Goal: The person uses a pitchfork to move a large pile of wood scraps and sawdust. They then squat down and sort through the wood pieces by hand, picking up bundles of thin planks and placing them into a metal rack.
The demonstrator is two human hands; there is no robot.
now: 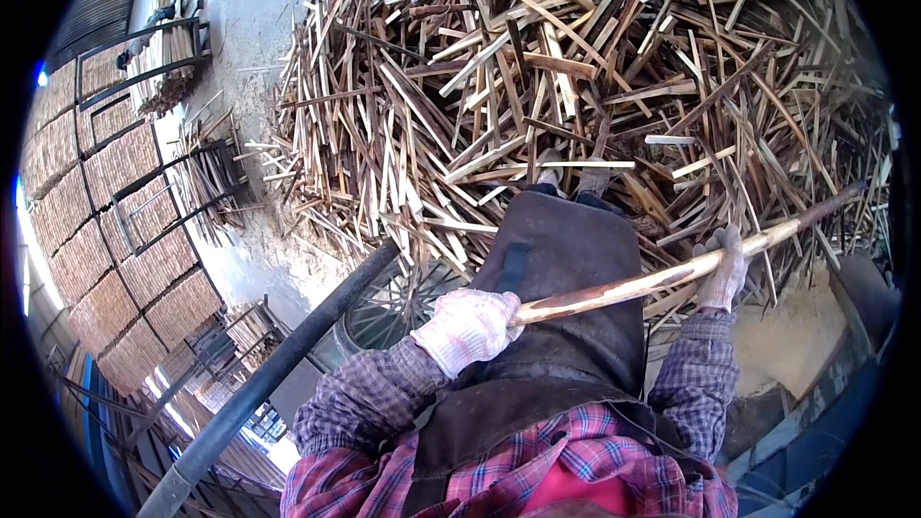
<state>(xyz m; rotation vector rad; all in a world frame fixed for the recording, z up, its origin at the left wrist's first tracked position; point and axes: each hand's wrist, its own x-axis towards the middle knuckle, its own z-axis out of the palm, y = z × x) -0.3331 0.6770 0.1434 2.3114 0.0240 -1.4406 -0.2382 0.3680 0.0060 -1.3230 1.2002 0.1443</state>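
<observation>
A long, peeled wooden pole [614,291] slants across the front of my body, its far end rising to the right. My left hand [467,334], in a pale work glove, is wrapped round the pole's near end. Farther along, my right hand [724,271], also gloved, holds the pole from below, with the wood crossing its palm. Some of the right fingers are hidden behind the pole. Beneath the pole hangs my dark brown apron [566,249], which covers my lap and legs.
A large heap of loose wooden strips [537,67] spreads ahead and around my feet. A dark metal pipe [278,374] slants up at my left, beside a spoked wheel [403,312]. Stacked wood bundles [125,163] stand in racks far left. Sawdust [791,336] lies at the right.
</observation>
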